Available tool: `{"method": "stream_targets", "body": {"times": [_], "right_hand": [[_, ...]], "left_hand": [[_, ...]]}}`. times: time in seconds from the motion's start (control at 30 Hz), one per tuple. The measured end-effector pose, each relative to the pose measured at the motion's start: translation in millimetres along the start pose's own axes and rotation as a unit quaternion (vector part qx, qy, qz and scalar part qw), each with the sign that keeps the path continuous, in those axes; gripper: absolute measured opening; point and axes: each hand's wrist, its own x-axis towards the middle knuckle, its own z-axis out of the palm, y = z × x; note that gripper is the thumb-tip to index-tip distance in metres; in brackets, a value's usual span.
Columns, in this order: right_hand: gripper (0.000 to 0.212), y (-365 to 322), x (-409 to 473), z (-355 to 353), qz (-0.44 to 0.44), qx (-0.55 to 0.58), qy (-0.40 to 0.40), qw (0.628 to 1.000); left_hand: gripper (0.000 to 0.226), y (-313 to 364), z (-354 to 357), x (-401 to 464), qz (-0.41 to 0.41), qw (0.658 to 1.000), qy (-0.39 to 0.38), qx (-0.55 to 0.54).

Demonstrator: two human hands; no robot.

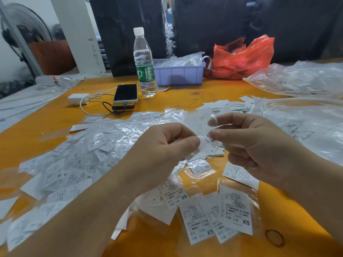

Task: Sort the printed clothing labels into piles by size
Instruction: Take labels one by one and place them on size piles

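Far left: fan (24,30) behind the orange surface (46,115). Left of centre: white charger (78,98) with cable, dark phone (126,93) lying on a black power bank (123,107), clear water bottle (144,64) standing upright just beside the phone. Behind the bottle: lilac plastic bin (179,74); to its right, red plastic bag (243,56). Front left: large loose heap of printed labels (74,164) in clear sleeves, sizes M and S legible on a few. Centre: left hand (163,151), fingers curled, pinching a clear sleeved label (204,127) held above the surface. Same label pinched on its other side by the right hand (254,143), thumb and forefinger closed on it. Below the hands: small pile of XS labels (235,210) lying flat on the surface. Far right: clear plastic bags (306,78).
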Motion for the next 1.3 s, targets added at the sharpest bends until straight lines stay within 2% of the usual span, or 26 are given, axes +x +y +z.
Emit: {"method": "stream_targets", "body": {"times": [0.2, 0.33, 0.43, 0.57, 0.87, 1.03, 1.1, 1.2, 1.3], "right_hand": [[0.032, -1.4, -2.8, 0.6, 0.030, 0.006, -0.079, 0.996], [0.017, -0.6, -7.8, 4.3, 0.038, -0.012, -0.129, 0.991], [0.018, -0.6, -7.5, 4.5, 0.024, -0.007, -0.099, 0.995], [0.021, -4.2, -3.9, -0.1, -0.004, 0.042, -0.020, 0.999], [0.020, -2.4, -2.0, 0.5, -0.008, 0.053, 0.041, 0.998], [0.027, -1.1, -0.6, -1.5, 0.011, 0.032, 0.082, 0.996], [0.028, -1.6, -0.1, -1.7, 0.019, 0.037, 0.088, 0.995], [0.020, -3.3, -0.2, -1.2, 0.023, 0.050, 0.061, 0.997], [0.022, -2.8, -1.2, -1.1, 0.024, 0.064, 0.035, 0.997]], "left_hand": [[0.014, -1.2, -2.3, 1.1, 0.019, 1.000, -0.002, -0.017], [0.014, -2.2, -4.4, 1.9, 0.014, 0.999, -0.009, -0.029], [0.014, -3.3, -4.6, 2.7, 0.019, 0.999, 0.009, -0.029], [0.010, -4.3, -7.4, 2.3, 0.042, 0.997, 0.051, -0.029], [0.035, -1.0, -4.7, 0.5, 0.059, 0.996, 0.057, -0.029], [0.019, 0.5, -3.0, -1.2, 0.054, 0.997, 0.047, -0.022], [0.016, 0.0, -2.5, -1.3, 0.050, 0.998, 0.039, -0.014], [0.014, 0.6, -1.1, -1.0, 0.044, 0.999, 0.025, -0.013], [0.020, 1.3, 0.4, -1.7, 0.034, 0.999, 0.019, -0.017]]}}
